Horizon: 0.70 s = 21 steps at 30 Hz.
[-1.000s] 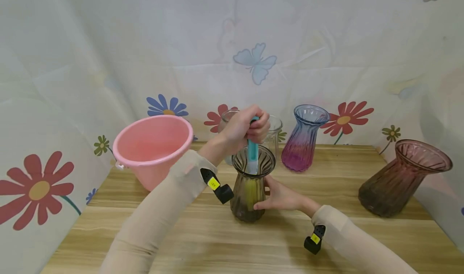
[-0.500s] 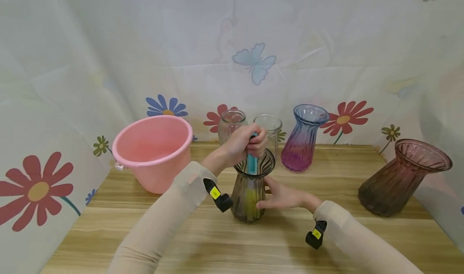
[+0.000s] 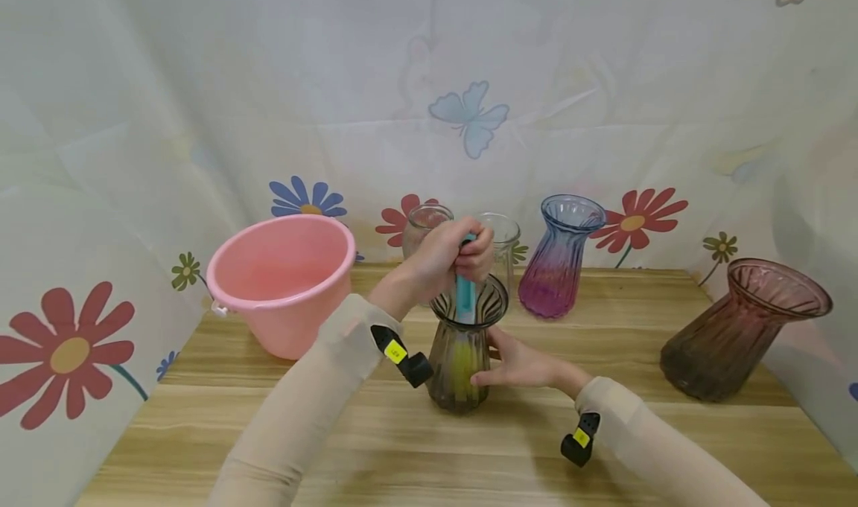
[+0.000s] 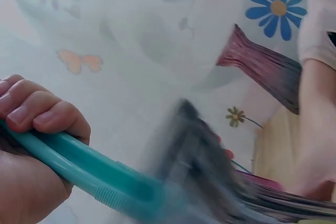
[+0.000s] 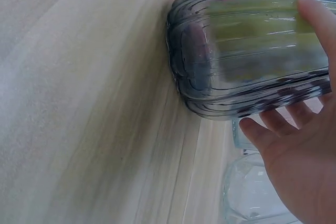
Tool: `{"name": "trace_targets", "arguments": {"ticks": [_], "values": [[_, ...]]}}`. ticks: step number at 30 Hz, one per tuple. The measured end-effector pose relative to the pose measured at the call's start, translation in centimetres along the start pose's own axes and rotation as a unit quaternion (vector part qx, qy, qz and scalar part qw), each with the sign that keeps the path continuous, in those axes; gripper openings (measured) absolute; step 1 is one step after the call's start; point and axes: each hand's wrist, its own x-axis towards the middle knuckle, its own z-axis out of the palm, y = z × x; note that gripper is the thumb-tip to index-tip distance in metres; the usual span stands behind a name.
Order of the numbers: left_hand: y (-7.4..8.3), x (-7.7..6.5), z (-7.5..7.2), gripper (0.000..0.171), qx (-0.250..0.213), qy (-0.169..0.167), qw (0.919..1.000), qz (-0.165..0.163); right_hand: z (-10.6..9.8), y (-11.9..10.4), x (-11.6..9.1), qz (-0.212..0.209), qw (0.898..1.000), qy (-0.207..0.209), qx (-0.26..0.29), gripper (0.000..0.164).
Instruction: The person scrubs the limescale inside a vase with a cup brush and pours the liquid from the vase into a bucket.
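A grey smoked-glass vase [image 3: 444,377] with a flared rim stands upright on the table in front of me. My left hand [image 3: 447,257] grips the teal handle of a sponge brush [image 3: 465,298] above the vase mouth. The brush's yellow sponge head [image 3: 462,365] shows through the glass, low inside the vase. From the right side, my right hand [image 3: 519,362] holds the vase body. In the right wrist view, the thumb lies on one side of the vase [image 5: 252,40] and the fingers reach around the other. The left wrist view shows the fingers curled round the handle [image 4: 100,174].
A pink bucket [image 3: 322,306] stands left on the wooden table [image 3: 389,455]. Behind my hands are two clear glass vases, one [image 3: 424,220] left and one [image 3: 507,239] right. A blue-purple vase [image 3: 559,261] stands back right, a pink-brown one [image 3: 724,336] far right.
My left hand has pushed the sponge brush down deeper into the vase, then come up slightly. My right hand and the vase have stayed nearly in place.
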Motion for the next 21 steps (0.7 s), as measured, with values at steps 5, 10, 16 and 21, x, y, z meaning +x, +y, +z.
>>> {"name": "trace_targets", "arguments": {"ticks": [5,10,16,21], "values": [[3.7,0.5,0.5,0.038,0.012,-0.001,0.9993,0.037,0.3,0.1,0.1,0.006,1.000,0.025,-0.005,0.085],[6.0,0.6,0.9,0.036,0.018,0.006,0.9973,0.070,0.5,0.5,0.3,0.011,0.999,0.032,-0.008,0.085],[5.8,0.6,1.0,0.036,0.016,-0.002,0.9975,0.070,0.5,0.5,0.3,0.010,0.999,0.035,-0.010,0.088],[4.1,0.5,0.7,0.037,0.013,-0.008,0.9986,0.052,0.6,0.3,0.3,0.008,0.999,0.044,-0.018,0.089]]}}
